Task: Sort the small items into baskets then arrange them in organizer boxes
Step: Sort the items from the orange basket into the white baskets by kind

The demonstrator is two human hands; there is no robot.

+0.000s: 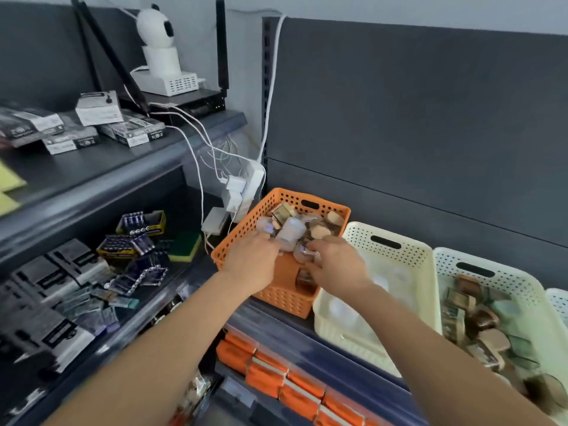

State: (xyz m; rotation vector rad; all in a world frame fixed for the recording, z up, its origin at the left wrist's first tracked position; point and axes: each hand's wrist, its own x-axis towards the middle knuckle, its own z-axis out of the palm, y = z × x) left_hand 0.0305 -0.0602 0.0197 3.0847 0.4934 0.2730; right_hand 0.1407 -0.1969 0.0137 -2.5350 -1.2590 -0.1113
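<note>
Fingers (318, 245) of the right hand (336, 264) pinch a small clear item (300, 252) at the six o'clock edge of the pile in the orange basket (282, 298), with the cream basket (362, 229) at its three o'clock; the hold of the left hand (250, 262) cannot be told.

small items (302, 224) in leftmost basket (242, 238)
</note>
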